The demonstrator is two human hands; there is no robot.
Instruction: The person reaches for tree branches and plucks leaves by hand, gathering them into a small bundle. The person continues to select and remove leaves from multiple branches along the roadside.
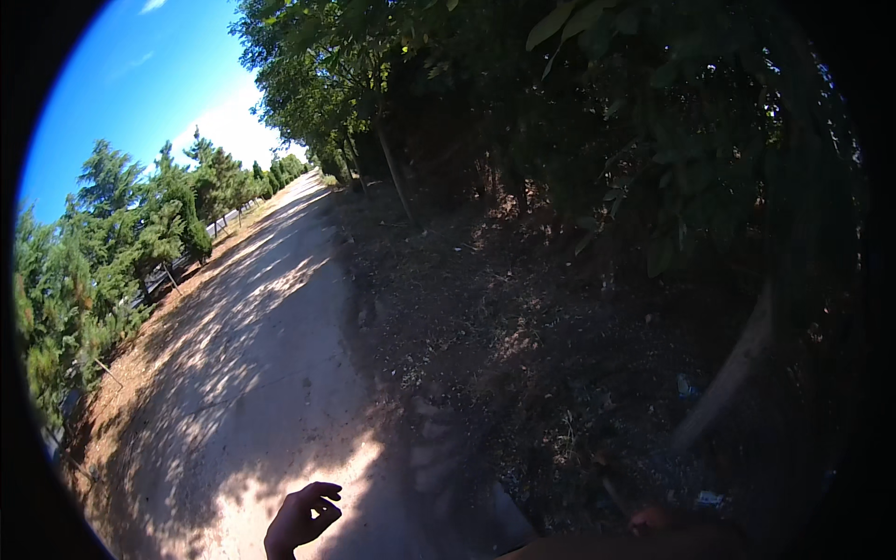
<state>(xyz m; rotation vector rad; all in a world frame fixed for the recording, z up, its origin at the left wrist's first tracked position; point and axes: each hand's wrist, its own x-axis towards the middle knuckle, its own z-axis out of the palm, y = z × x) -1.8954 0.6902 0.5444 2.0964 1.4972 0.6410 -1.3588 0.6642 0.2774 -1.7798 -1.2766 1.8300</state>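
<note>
My left hand is at the bottom, left of centre, over the sunlit part of a dirt road. Its fingers are curled, with a gap between thumb and fingertips, and nothing shows in it. Deep in shade at the lower right is my right hand, at the end of my forearm. A thin stick-like thing runs up and left from beside it; whether the hand grips this is too dark to tell. Between the hands, at the bottom edge, lies a flat greyish thing that I cannot make out.
The dirt road runs away to the upper left, dappled with shade. Conifers line its left side. On the right are shaded ground with litter, a slanting tree trunk, a thinner trunk and low leafy branches.
</note>
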